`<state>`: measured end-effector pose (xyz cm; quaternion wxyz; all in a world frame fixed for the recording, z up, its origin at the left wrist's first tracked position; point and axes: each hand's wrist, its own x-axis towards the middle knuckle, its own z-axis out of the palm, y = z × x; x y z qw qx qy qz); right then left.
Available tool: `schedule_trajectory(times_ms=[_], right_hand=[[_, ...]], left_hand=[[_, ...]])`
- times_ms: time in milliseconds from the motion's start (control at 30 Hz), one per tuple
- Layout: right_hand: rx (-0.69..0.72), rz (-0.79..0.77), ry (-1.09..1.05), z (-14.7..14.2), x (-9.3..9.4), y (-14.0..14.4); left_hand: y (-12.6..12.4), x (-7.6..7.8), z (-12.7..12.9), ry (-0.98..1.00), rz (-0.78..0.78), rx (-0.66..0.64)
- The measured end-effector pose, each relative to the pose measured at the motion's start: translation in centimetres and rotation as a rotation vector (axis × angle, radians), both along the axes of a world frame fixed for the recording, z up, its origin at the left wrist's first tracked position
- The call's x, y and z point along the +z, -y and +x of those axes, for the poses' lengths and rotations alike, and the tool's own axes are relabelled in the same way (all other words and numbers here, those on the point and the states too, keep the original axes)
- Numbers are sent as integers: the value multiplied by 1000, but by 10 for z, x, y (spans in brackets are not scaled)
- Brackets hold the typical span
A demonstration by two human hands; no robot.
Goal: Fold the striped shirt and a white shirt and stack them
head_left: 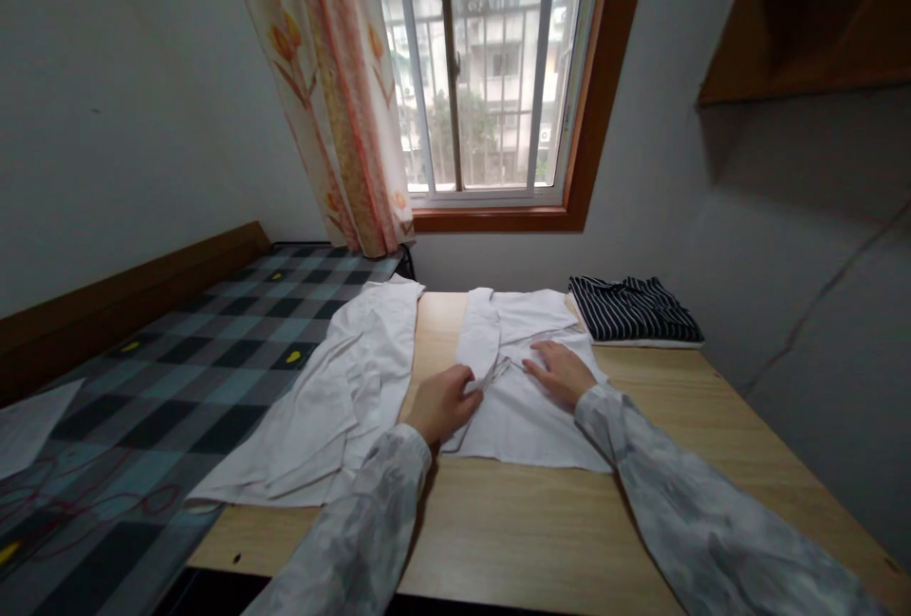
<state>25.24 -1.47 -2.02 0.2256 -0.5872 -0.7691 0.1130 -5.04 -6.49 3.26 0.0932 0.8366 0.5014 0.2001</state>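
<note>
On the wooden counter [519,531] lies a white garment [527,421], its left edge pinched by the left hand [445,404]; the right hand [562,374], ungripping, rests upon it. Beyond sits folded striped cloth [633,310].

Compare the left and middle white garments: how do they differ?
The left garment spreads long and crumpled past the left edge of the table; the middle garment lies flatter and more compact. Neither hand is on the left garment, while the left hand and right hand are both on the middle garment. Both are white cloth.
</note>
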Motion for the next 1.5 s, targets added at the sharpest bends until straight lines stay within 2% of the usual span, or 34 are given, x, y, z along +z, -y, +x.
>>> schedule_trajectory(times_ms=[100,167,267,333,533,633,733,800,933,1000,1067,1133,1200,1267,1367,1433,1500], right_hand=[[-94,-100,-247,-12,16,-25],[-116,-266,-439,-26,24,-45],[-166,-492,-632,-50,26,-69],[-179,-545,-686,-62,23,-77],[-139,-456,-835,-76,19,-75],[-125,-360,-924,-69,25,-71],[-148,-298,-953,-54,29,-69],[-187,-288,-946,-43,28,-66],[-248,-351,-897,-26,22,-54],[-229,-418,-884,-23,21,-48],[-185,-490,-896,-22,21,-44],[-153,-540,-930,-25,21,-42],[-156,-560,-978,-29,22,-42],[-166,-579,-1037,-34,22,-42],[-168,-614,-1136,-41,23,-41],[-155,-636,-1202,-45,25,-40],[-136,-655,-1261,-49,28,-38]], left_hand=[[5,3,13,10,-28,-46],[7,6,21,-25,-40,-81],[10,10,29,-108,-61,-130],[12,12,29,-142,-75,-154],[22,21,20,-108,-91,-156],[23,26,24,-19,-87,-195],[22,25,34,96,-109,-234],[20,18,41,172,-200,-262],[14,-2,48,428,-637,-333],[7,-11,46,599,-727,-289],[-1,-16,38,694,-587,-150],[-6,-18,28,686,-339,1],[-3,-17,17,608,-140,47],[6,-15,9,483,-34,-62],[25,-14,4,274,20,-295],[33,-13,3,189,44,-347],[35,-13,2,158,68,-340]])
